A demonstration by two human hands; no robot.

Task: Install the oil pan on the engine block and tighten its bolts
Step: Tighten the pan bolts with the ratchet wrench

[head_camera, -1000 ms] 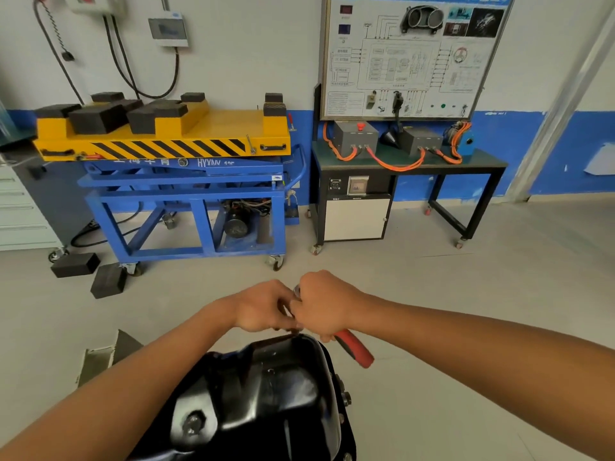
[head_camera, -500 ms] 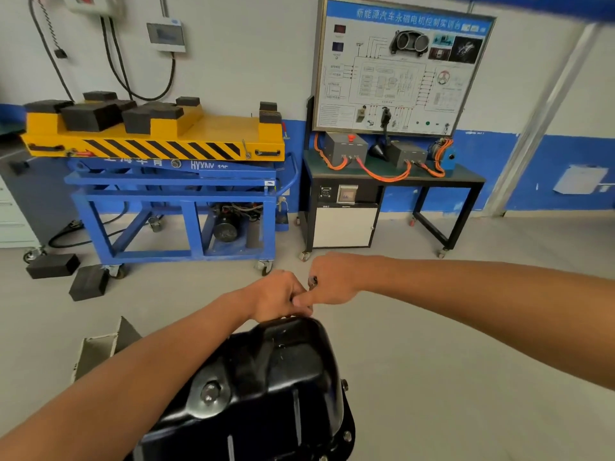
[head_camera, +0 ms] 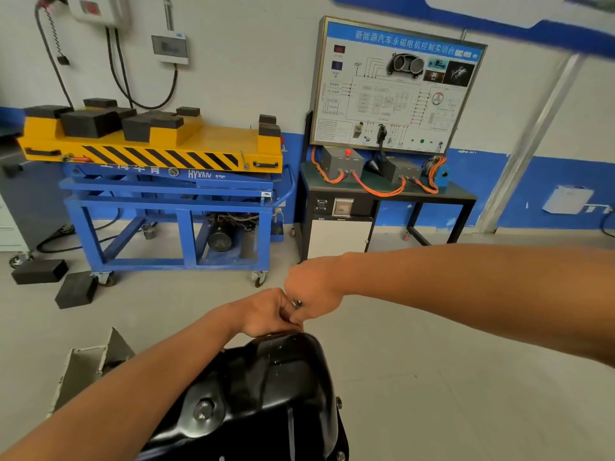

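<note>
Oil pan [head_camera: 283, 377] sits bottom centre, black, sump side up, close under the camera. Drain plug [head_camera: 203, 410] faces up on its near left. Two flange bolts [head_camera: 338, 402] show on the right edge.

Both hands meet at the pan's far rim. Right hand [head_camera: 311, 291] is fisted, fingers wrapped tight round a metal tool [head_camera: 297, 303]; only a short shiny bit shows between the two hands, the rest is hidden in the fist. Left hand [head_camera: 266, 312] is just above the rim and touching the right hand, fingers curled in narrow by the tool's lower end. Can't tell what they actually pinch, it's hidden.

Both forearms are bare. The left one crosses over the pan's near left side.

Behind: yellow-and-blue lift cart [head_camera: 149, 154] with black pads on top, wiring training board [head_camera: 396, 88] over a dark surface [head_camera: 462, 196] with grey boxes and orange cables. Two black blocks [head_camera: 40, 271] lie on the floor left, a grey open box [head_camera: 93, 361] nearer.
</note>
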